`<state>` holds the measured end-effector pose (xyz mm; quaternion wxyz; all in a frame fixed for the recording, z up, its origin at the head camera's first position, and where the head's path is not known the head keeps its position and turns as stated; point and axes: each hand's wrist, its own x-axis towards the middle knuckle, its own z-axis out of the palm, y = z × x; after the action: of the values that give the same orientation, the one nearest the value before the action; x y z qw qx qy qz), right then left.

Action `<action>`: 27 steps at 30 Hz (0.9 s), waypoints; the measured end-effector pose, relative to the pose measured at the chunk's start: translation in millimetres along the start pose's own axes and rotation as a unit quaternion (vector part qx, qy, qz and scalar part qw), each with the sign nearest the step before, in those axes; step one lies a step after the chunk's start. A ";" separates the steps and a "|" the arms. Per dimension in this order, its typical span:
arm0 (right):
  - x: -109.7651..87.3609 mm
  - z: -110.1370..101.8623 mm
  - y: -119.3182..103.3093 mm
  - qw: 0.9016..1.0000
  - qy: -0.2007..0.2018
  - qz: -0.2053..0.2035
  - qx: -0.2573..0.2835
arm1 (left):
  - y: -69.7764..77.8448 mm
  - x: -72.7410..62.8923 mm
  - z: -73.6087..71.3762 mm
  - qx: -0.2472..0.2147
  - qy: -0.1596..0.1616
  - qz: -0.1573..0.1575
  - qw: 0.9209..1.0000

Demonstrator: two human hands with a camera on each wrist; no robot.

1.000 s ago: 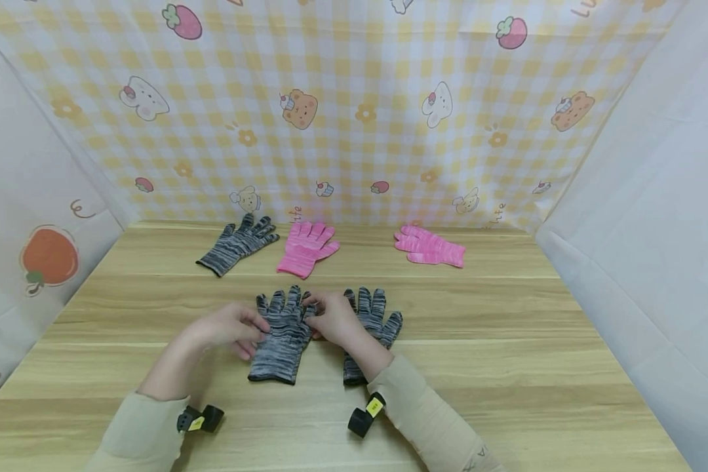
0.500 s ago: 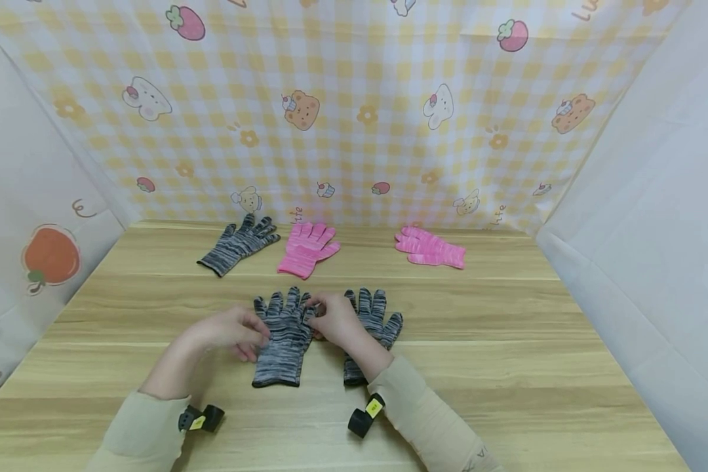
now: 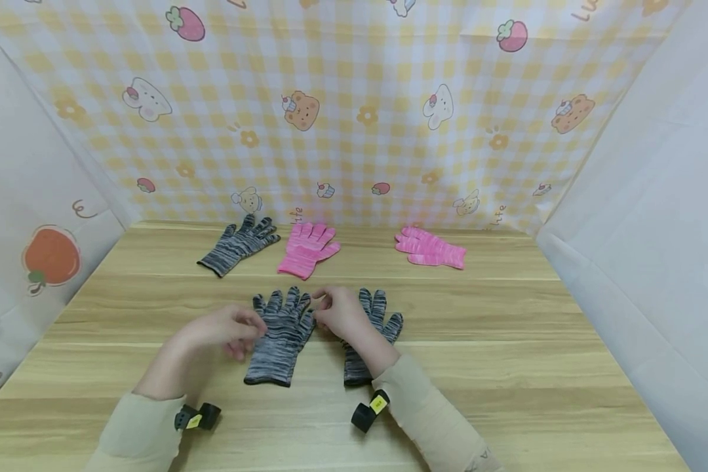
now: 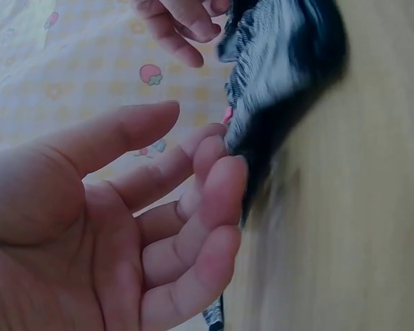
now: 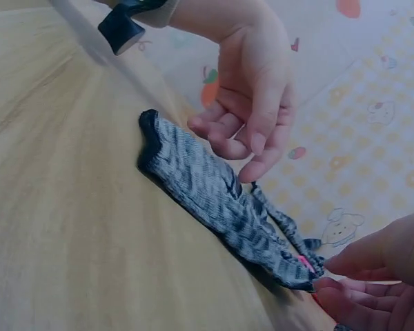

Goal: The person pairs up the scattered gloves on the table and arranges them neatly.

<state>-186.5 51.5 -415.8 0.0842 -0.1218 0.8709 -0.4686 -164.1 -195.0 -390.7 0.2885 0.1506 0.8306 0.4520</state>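
A grey-and-black knit glove [image 3: 274, 351] lies palm-flat in front of me in the head view, its fingers spread toward the back and its dark cuff toward me. Beside its left edge is my left hand [image 3: 238, 331], with fingers loosely bent; in the left wrist view the thumb stands apart from them and nothing is between. My right hand [image 3: 342, 314] is at the glove's thumb, its own thumb and forefinger apart right at that tip. Under the right wrist lies a second grey-and-black glove [image 3: 379, 311], partly hidden by the hand and forearm.
Toward the back of the wooden table [image 3: 507, 367] lie a third grey-and-black glove [image 3: 236, 246], a pink glove [image 3: 308, 249] and another pink glove [image 3: 431, 248] on its side. Behind them hangs a yellow checked cloth [image 3: 366, 151].
The near left glove's cuff has swung left and its thumb now sticks out straighter. The right fingers have let go of that thumb; the left hand has drawn slightly left.
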 end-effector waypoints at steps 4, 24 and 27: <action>-1.1 -3.3 -3.1 1.000 0.003 -0.027 -0.007 | 1.1 -2.1 -3.3 0.002 0.017 0.014 1.000; -21.7 4.5 -6.6 0.937 -0.169 -0.211 -0.221 | 1.7 -5.2 -8.6 0.170 0.030 0.071 0.982; -23.3 5.3 -4.8 0.929 -0.183 -0.209 -0.243 | 0.4 -5.4 -9.3 0.182 0.006 0.070 0.981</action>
<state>-162.2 51.5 -413.9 0.1105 -0.4015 0.8825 -0.2186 -165.6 -203.6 -384.5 0.2186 0.2559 0.8880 0.3134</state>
